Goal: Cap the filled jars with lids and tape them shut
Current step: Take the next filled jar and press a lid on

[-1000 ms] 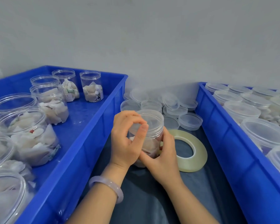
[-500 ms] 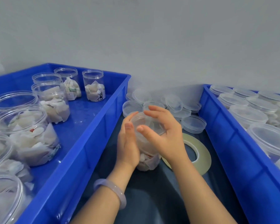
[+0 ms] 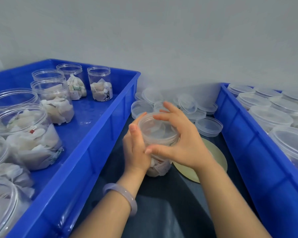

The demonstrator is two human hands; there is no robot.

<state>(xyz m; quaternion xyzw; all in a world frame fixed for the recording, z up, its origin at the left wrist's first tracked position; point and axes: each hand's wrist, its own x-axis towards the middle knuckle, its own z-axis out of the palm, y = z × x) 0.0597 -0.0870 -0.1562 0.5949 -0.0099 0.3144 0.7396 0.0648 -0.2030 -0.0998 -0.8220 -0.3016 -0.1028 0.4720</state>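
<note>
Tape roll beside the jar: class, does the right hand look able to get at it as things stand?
Probably yes. The tape roll lies flat close by the right hand, nothing visibly on it. That hand grips the lid of the jar, so it must let go first.

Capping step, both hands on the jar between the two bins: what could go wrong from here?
1. The right hand grips the lid on the jar, and the hands hide part of the rim. The lid may seat crooked unnoticed.
2. The left hand takes its grip high on the jar, so a hard twist might tip it or make it slip.
3. The tape roll lies partly under the right wrist, which might drag it.
</note>
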